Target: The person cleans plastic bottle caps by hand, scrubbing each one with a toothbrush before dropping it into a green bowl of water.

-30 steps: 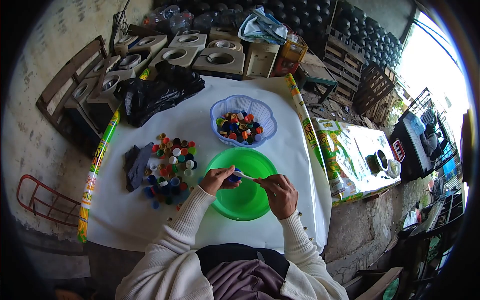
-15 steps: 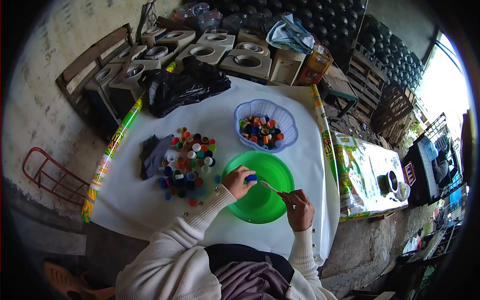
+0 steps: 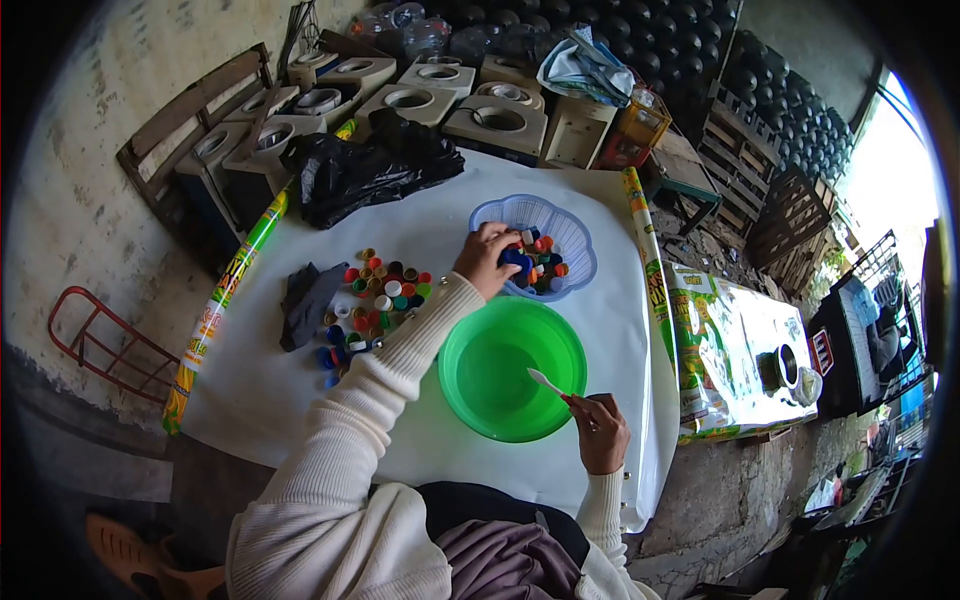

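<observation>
My left hand (image 3: 487,262) is over the near left part of the light-blue plastic basket (image 3: 583,232), its fingers closed on a blue bottle cap (image 3: 515,262). Several coloured caps (image 3: 543,272) lie in that basket. My right hand (image 3: 602,432) grips a toothbrush (image 3: 543,380), whose white head points over the right side of the green basin (image 3: 462,378). On the table's left half many loose caps (image 3: 385,300) are spread beside a dark grey cloth (image 3: 308,305). My left sleeve covers some of them.
A black plastic bag (image 3: 375,170) lies at the back left of the white-covered table (image 3: 250,400). Printed rolls (image 3: 222,305) line its sides. Behind it stand several box-like pieces with round openings (image 3: 497,118). Right of the table is a shiny printed surface (image 3: 745,350).
My left hand has moved forward from above the green basin to the basket, carrying the blue cap. My right hand stays near the basin's right edge with the toothbrush, slightly lower.
</observation>
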A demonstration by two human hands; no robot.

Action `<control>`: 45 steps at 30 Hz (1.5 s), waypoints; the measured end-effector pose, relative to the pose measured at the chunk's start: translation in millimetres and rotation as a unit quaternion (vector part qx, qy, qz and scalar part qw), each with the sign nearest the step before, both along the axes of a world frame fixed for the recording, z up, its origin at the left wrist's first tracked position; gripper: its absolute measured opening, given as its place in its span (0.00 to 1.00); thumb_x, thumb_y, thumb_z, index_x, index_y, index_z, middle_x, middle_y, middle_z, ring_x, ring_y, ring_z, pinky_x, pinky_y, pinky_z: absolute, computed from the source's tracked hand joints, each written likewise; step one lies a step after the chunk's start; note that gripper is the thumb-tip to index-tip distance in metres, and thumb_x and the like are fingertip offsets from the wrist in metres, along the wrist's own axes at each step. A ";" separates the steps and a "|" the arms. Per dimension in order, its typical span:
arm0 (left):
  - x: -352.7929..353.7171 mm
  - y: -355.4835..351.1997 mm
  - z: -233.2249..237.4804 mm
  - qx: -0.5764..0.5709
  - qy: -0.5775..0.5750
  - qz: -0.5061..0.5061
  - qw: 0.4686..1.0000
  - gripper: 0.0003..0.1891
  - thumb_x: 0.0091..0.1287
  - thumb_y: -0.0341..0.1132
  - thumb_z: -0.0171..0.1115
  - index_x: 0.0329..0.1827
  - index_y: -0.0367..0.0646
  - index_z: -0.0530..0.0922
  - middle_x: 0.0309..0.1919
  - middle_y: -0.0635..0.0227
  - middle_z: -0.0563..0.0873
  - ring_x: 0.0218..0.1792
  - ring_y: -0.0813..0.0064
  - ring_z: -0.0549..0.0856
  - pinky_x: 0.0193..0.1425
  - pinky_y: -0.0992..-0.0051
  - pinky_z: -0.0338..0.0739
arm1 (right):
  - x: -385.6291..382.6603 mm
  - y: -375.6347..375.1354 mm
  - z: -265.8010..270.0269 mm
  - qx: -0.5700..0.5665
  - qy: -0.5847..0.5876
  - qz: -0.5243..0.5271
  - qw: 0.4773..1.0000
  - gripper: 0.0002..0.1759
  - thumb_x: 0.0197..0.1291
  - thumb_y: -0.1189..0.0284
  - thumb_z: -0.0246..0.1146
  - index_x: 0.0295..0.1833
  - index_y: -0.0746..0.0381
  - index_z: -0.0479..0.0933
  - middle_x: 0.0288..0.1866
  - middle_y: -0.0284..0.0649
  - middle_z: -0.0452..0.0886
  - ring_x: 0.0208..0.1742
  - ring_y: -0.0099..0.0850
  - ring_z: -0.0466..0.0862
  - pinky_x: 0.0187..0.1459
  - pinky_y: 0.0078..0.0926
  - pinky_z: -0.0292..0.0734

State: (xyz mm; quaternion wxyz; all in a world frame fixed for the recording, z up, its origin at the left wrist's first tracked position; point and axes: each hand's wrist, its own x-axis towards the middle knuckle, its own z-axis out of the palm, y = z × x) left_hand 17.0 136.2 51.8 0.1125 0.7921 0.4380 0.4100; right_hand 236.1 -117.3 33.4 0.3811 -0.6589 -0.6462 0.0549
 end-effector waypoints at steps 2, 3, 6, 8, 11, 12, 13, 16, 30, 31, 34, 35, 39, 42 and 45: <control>-37.3 -4.9 -12.6 -0.045 0.052 0.007 0.998 0.22 0.57 0.33 0.79 0.55 0.43 0.84 0.58 0.58 0.81 0.60 0.57 0.81 0.67 0.63 0.75 | 1.5 -2.3 -1.2 0.007 0.007 -0.001 1.000 0.08 0.58 0.75 0.74 0.44 0.59 0.88 0.37 0.37 0.85 0.32 0.29 0.87 0.30 0.25 0.81; -55.8 -9.0 -25.0 -0.084 0.067 0.015 0.994 0.21 0.56 0.33 0.79 0.54 0.43 0.84 0.57 0.60 0.82 0.58 0.58 0.82 0.65 0.63 0.76 | 1.5 -3.1 -2.3 0.010 0.018 -0.008 1.000 0.09 0.58 0.75 0.74 0.45 0.58 0.88 0.36 0.36 0.84 0.31 0.30 0.86 0.31 0.27 0.80; -98.6 -33.0 -56.6 -0.142 0.140 0.050 0.979 0.22 0.54 0.32 0.79 0.54 0.45 0.85 0.55 0.64 0.83 0.55 0.59 0.84 0.61 0.63 0.79 | -1.9 -0.2 -2.6 0.020 0.032 -0.020 0.999 0.09 0.57 0.73 0.74 0.45 0.55 0.88 0.35 0.33 0.84 0.31 0.31 0.84 0.33 0.30 0.78; -111.4 -49.5 -70.4 -0.142 0.165 0.072 0.973 0.22 0.55 0.29 0.78 0.54 0.45 0.85 0.54 0.64 0.83 0.55 0.59 0.84 0.60 0.64 0.80 | -6.5 5.1 2.7 0.024 0.014 -0.024 0.999 0.09 0.57 0.74 0.74 0.45 0.55 0.88 0.35 0.33 0.84 0.32 0.32 0.84 0.33 0.31 0.78; -126.1 -60.1 -94.3 -0.150 0.159 0.080 0.973 0.21 0.55 0.25 0.76 0.54 0.45 0.86 0.52 0.64 0.84 0.54 0.58 0.85 0.59 0.64 0.80 | -17.8 18.9 8.9 0.014 -0.015 -0.009 1.000 0.08 0.59 0.72 0.73 0.45 0.54 0.88 0.38 0.32 0.84 0.38 0.33 0.86 0.36 0.33 0.80; -128.2 -61.0 -99.3 -0.153 0.149 0.079 0.974 0.21 0.55 0.24 0.75 0.54 0.45 0.86 0.52 0.64 0.84 0.53 0.58 0.85 0.59 0.63 0.80 | -21.7 24.0 10.8 0.013 -0.032 -0.004 0.999 0.08 0.59 0.72 0.73 0.45 0.54 0.88 0.38 0.32 0.84 0.39 0.33 0.86 0.36 0.34 0.80; -129.5 -61.0 -104.0 -0.133 0.142 0.082 0.978 0.19 0.57 0.21 0.72 0.52 0.44 0.86 0.50 0.62 0.85 0.50 0.59 0.86 0.56 0.64 0.81 | -26.1 29.2 14.6 -0.003 -0.055 0.008 0.998 0.07 0.59 0.71 0.72 0.44 0.53 0.89 0.39 0.32 0.84 0.41 0.34 0.86 0.38 0.36 0.80; -128.8 -58.4 -107.8 -0.166 0.086 0.104 0.977 0.17 0.59 0.22 0.71 0.52 0.43 0.86 0.49 0.61 0.85 0.46 0.61 0.87 0.52 0.67 0.83 | -33.2 50.2 0.2 -0.018 -0.103 0.047 0.993 0.07 0.59 0.71 0.71 0.43 0.52 0.89 0.38 0.33 0.82 0.39 0.35 0.84 0.38 0.36 0.80; -65.1 -116.5 -29.4 -0.486 -0.387 -0.197 0.759 0.16 0.82 0.34 0.51 0.67 0.37 0.74 0.57 0.64 0.83 0.56 0.73 0.85 0.63 0.75 0.82 | -42.3 36.7 25.0 0.014 0.112 0.041 0.993 0.07 0.63 0.71 0.70 0.47 0.53 0.88 0.41 0.33 0.85 0.36 0.34 0.88 0.34 0.31 0.81; -59.2 -119.9 -29.7 -0.503 -0.398 -0.209 0.738 0.17 0.82 0.34 0.51 0.68 0.36 0.74 0.58 0.63 0.83 0.56 0.73 0.85 0.64 0.76 0.82 | -43.2 34.6 23.3 0.004 0.094 0.051 0.994 0.08 0.63 0.71 0.71 0.47 0.55 0.88 0.40 0.34 0.85 0.36 0.34 0.88 0.34 0.31 0.82; -42.7 -126.4 -27.3 -0.508 -0.392 -0.212 0.737 0.17 0.82 0.34 0.51 0.68 0.36 0.74 0.58 0.63 0.83 0.55 0.73 0.85 0.64 0.76 0.81 | -43.3 31.4 14.9 0.007 0.062 0.051 0.997 0.08 0.61 0.72 0.72 0.47 0.57 0.88 0.39 0.36 0.86 0.34 0.33 0.89 0.34 0.29 0.82; -42.2 -125.5 -29.3 -0.526 -0.410 -0.216 0.713 0.15 0.81 0.33 0.53 0.66 0.38 0.77 0.56 0.65 0.84 0.53 0.74 0.86 0.63 0.75 0.83 | -43.2 31.7 12.1 0.029 0.066 0.031 0.997 0.08 0.61 0.72 0.72 0.46 0.57 0.88 0.39 0.36 0.85 0.34 0.33 0.89 0.33 0.30 0.82; -39.1 -126.9 -34.9 -0.519 -0.433 -0.220 0.703 0.15 0.82 0.33 0.52 0.65 0.37 0.78 0.56 0.65 0.84 0.50 0.76 0.86 0.62 0.76 0.83 | -47.6 25.7 18.4 0.023 0.061 0.051 0.997 0.08 0.61 0.73 0.72 0.46 0.56 0.88 0.38 0.36 0.85 0.33 0.34 0.88 0.33 0.31 0.81; -41.8 -125.4 -33.4 -0.525 -0.405 -0.201 0.721 0.16 0.82 0.34 0.51 0.65 0.37 0.78 0.54 0.65 0.85 0.47 0.77 0.85 0.60 0.77 0.83 | -43.4 27.8 16.0 0.068 0.047 0.019 0.996 0.08 0.62 0.73 0.72 0.46 0.55 0.88 0.38 0.36 0.85 0.32 0.35 0.88 0.33 0.31 0.81; -40.0 -129.4 -28.9 -0.522 -0.398 -0.198 0.728 0.16 0.83 0.35 0.50 0.65 0.37 0.79 0.53 0.65 0.85 0.45 0.79 0.85 0.57 0.78 0.83 | -42.3 24.5 15.0 0.036 0.030 0.053 0.997 0.08 0.62 0.71 0.71 0.47 0.52 0.87 0.38 0.33 0.84 0.33 0.33 0.87 0.31 0.31 0.79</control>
